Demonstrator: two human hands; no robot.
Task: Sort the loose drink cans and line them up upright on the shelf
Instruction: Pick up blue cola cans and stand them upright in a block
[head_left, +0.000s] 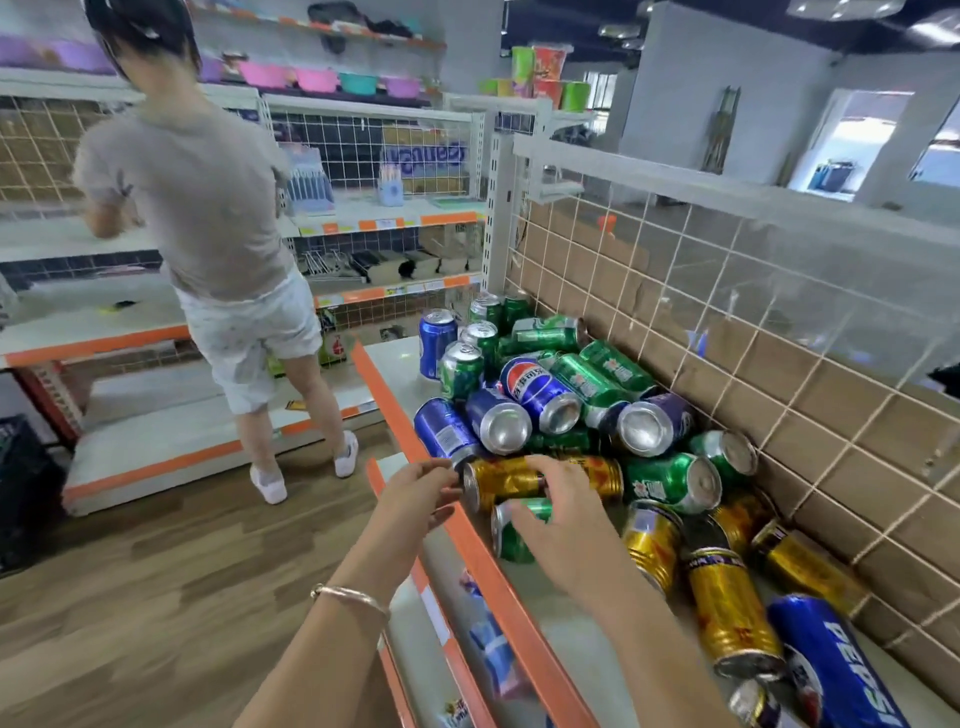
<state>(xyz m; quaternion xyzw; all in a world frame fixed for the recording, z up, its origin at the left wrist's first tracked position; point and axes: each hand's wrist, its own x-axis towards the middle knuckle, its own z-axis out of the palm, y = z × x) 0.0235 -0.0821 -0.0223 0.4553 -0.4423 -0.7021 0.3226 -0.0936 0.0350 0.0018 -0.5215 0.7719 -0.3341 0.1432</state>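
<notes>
A heap of loose cans lies on the white shelf (400, 364) with an orange front edge: blue Pepsi cans (540, 389), green cans (670, 480) and gold cans (727, 613), most on their sides. A few green and blue cans (436, 340) stand upright at the far end. My right hand (561, 512) reaches over a gold can (501, 480) and a green can (511, 530) lying at the shelf front, fingers curled on them. My left hand (415, 493) hovers at the shelf edge beside the gold can's end, fingers loosely bent.
A wire grid with brown cardboard backing (779, 395) closes the shelf's rear. A person in a grey shirt (208, 208) stands in the aisle at other shelves. A lower shelf (467, 623) holds a blue can. A black crate (21, 478) sits on the wood floor at left.
</notes>
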